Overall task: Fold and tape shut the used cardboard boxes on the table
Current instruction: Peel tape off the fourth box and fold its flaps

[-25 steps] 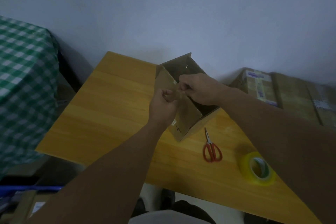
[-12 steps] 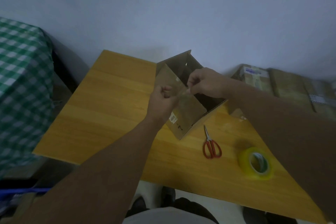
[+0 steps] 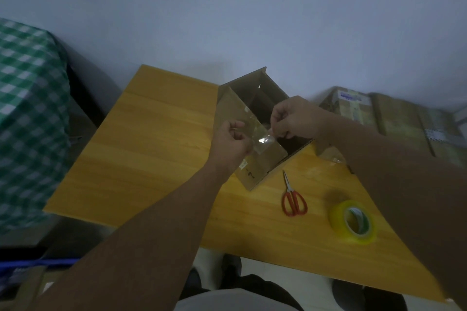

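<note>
Looking down from the head camera, an open cardboard box (image 3: 255, 171) stands on the wooden tabletop (image 3: 151, 149) towards its far edge, turned so that one corner points at the person. Its top is open and the inside is dark. One long flap (image 3: 235, 111) stands up along the box's left side.

Both hands meet over the box. The left hand (image 3: 231, 144) has its fingers curled and pinches one end of a strip of clear tape (image 3: 264, 140), just in front of the flap. The right hand (image 3: 294, 121), over the box's open mouth, pinches the strip's other end between thumb and fingertips. The glossy, crinkled strip spans the short gap between the two hands. Whether it is stuck to the cardboard anywhere cannot be told.

Nearer the person, red-handled scissors (image 3: 293, 201) lie flat on the tabletop just beside the box's near corner, blades closed and pointing towards it. A yellowish roll of tape (image 3: 353, 225) lies to the right of the scissors, apart from them.

A stack of closed boxes (image 3: 404, 124) sits past the table's right end. A green checked cloth (image 3: 27, 118) covers something to the left, and a plain pale wall (image 3: 227, 7) rises behind.
</note>
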